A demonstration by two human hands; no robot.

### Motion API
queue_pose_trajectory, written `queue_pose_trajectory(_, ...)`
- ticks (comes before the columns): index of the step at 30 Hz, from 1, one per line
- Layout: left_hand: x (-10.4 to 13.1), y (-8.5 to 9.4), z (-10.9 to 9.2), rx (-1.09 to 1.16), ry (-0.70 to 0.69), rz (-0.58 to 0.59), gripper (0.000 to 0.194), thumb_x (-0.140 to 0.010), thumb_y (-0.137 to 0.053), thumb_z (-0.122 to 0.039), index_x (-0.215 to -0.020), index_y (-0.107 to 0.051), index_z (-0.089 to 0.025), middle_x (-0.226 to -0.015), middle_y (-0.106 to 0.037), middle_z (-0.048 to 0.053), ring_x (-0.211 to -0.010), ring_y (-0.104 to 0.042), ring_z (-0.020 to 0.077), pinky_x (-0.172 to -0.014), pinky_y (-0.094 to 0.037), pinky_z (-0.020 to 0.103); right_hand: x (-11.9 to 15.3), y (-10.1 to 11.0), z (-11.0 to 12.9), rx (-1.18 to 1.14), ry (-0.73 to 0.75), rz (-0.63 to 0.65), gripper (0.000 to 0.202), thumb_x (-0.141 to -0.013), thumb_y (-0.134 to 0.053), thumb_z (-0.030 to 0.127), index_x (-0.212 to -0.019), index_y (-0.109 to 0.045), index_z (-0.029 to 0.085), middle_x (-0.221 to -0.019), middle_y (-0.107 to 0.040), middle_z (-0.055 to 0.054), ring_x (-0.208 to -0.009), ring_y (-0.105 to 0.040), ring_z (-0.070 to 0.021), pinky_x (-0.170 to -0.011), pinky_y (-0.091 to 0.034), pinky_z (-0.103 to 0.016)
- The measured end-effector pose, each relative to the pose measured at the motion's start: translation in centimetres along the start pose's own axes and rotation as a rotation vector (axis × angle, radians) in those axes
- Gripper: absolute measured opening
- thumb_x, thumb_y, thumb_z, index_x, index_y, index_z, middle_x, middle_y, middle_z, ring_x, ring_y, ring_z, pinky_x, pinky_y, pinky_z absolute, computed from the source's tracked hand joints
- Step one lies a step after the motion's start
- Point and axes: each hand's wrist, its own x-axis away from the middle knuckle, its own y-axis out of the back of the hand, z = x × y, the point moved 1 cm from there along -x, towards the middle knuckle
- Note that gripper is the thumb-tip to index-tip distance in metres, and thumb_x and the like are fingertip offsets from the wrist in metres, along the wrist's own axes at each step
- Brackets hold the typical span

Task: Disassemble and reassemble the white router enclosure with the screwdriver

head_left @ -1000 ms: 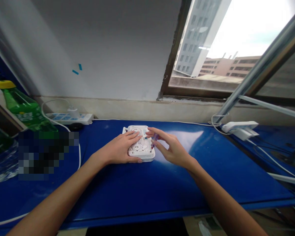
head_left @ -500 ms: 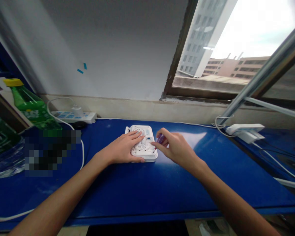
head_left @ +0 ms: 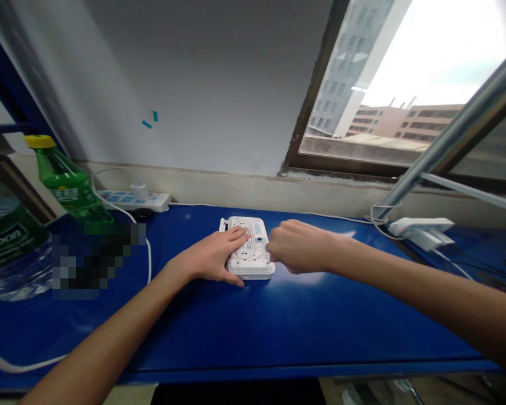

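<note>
A white vented plastic device (head_left: pixel 253 261) lies flat on the blue table (head_left: pixel 253 326), near its back edge. Over the left part of the device rests my left hand (head_left: pixel 219 256), fingers spread and thumb by the front left corner. My right hand (head_left: pixel 297 246) is curled up at the right edge of the device. Its fingers hide nearly all of what they hold; only a small reddish bit shows near the device's edge.
At the left are a green bottle with a yellow cap (head_left: pixel 69 188), a large bottle (head_left: pixel 12 253) and a power strip (head_left: pixel 156 201). A white cable (head_left: pixel 149 264) runs beside them. At the right stands a metal pole (head_left: pixel 430 149) by a white adapter (head_left: pixel 421 228).
My right hand has turned over, its forearm now coming in more from the right, and the purple object in its fingers is now hidden. The view has shifted slightly. My left hand stays on the device.
</note>
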Motion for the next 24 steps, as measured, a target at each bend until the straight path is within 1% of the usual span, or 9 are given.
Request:
queue_pose_trajectory(4,-0.1,0.1,-0.3,-0.012,0.012,-0.001,0.116,-0.071,-0.078,-0.067,-0.16,-0.026,-0.016,-0.165,-0.022,0.019,-0.154,-0.022,0.0329,-0.123,-0.023,0.045,-0.1,-0.1,0.0,-0.126,-0.281,-0.012,0.015,-0.07,-0.082,0.017,-0.061,-0.07,0.018,-0.056,-0.067,-0.006,-0.047,-0.061,-0.0171,-0.047,-0.036,-0.029)
queue_pose_trajectory(6,-0.1,0.0,-0.4,-0.019,0.006,-0.009,0.115,-0.071,-0.078,-0.067,-0.159,-0.026,-0.015,-0.165,-0.022,0.019,-0.154,-0.022,0.0324,-0.123,-0.023,0.045,-0.1,0.0,-0.2,-0.146,-0.373,0.034,0.015,-0.076,-0.081,0.024,-0.065,-0.072,0.018,-0.059,-0.069,-0.007,-0.047,-0.061,-0.0174,-0.046,-0.035,-0.029)
queue_pose_trajectory(7,0.0,0.0,-0.3,-0.02,0.004,-0.011,0.114,-0.071,-0.078,-0.067,-0.159,-0.026,-0.015,-0.165,-0.022,0.019,-0.154,-0.022,0.0322,-0.123,-0.023,0.045,-0.1,0.1,-0.3,-0.141,-0.376,0.063,0.014,-0.078,-0.08,0.026,-0.069,-0.074,0.018,-0.062,-0.071,-0.008,-0.049,-0.062,-0.0182,-0.046,-0.034,-0.029)
queue_pose_trajectory(9,0.0,-0.1,-0.2,-0.017,0.006,-0.011,0.114,-0.072,-0.078,-0.066,-0.16,-0.026,-0.015,-0.165,-0.022,0.019,-0.154,-0.022,0.032,-0.123,-0.024,0.045,-0.2,0.5,-0.5,-0.135,-0.277,0.107,0.009,-0.077,-0.082,0.026,-0.077,-0.076,0.019,-0.069,-0.074,-0.008,-0.054,-0.065,-0.0201,-0.046,-0.032,-0.029)
queue_pose_trajectory(12,0.0,-0.3,0.0,-0.007,0.011,-0.014,0.116,-0.071,-0.08,-0.065,-0.16,-0.026,-0.013,-0.165,-0.022,0.019,-0.154,-0.022,0.0324,-0.123,-0.022,0.045,-0.5,1.1,-0.4,-0.095,-0.034,0.128,0.018,-0.068,-0.084,0.008,-0.076,-0.076,0.021,-0.069,-0.074,-0.004,-0.058,-0.066,-0.0187,-0.05,-0.034,-0.029)
queue_pose_trajectory(15,0.0,-0.4,0.1,0.0,0.008,-0.014,0.119,-0.069,-0.079,-0.067,-0.16,-0.026,-0.012,-0.165,-0.022,0.019,-0.154,-0.021,0.0333,-0.124,-0.021,0.045,-1.2,1.6,-0.3,-0.031,0.062,0.21,0.018,-0.074,-0.074,0.001,-0.071,-0.073,0.018,-0.068,-0.072,-0.004,-0.061,-0.065,-0.0162,-0.058,-0.039,-0.028)
queue_pose_trajectory(19,-0.1,-0.1,0.0,-0.006,0.021,0.018,0.119,-0.07,-0.079,-0.067,-0.16,-0.023,-0.012,-0.166,-0.019,0.018,-0.155,-0.019,0.0317,-0.124,-0.02,0.044,-2.0,2.1,0.3,-0.003,0.035,0.387,0.009,-0.079,-0.072,0.008,-0.085,-0.075,0.014,-0.079,-0.074,-0.008,-0.071,-0.068,-0.0186,-0.063,-0.041,-0.028)
queue_pose_trajectory(21,-0.1,0.0,-0.2,-0.008,0.036,0.035,0.119,-0.07,-0.079,-0.065,-0.161,-0.023,-0.013,-0.166,-0.018,0.017,-0.155,-0.018,0.0316,-0.124,-0.02,0.045,-2.3,2.4,0.8,-0.036,-0.045,0.435,0.014,-0.079,-0.072,0.01,-0.092,-0.076,0.013,-0.083,-0.075,-0.01,-0.074,-0.068,-0.0199,-0.062,-0.041,-0.028)
queue_pose_trajectory(24,-0.2,0.2,-0.4,-0.012,0.044,0.043,0.118,-0.07,-0.08,-0.064,-0.161,-0.022,-0.017,-0.166,-0.02,0.016,-0.154,-0.019,0.0327,-0.123,-0.022,0.047,-2.6,2.6,1.4,-0.118,-0.228,0.45,0.022,-0.081,-0.066,0.013,-0.101,-0.076,0.011,-0.088,-0.075,-0.013,-0.074,-0.068,-0.021,-0.058,-0.038,-0.028)
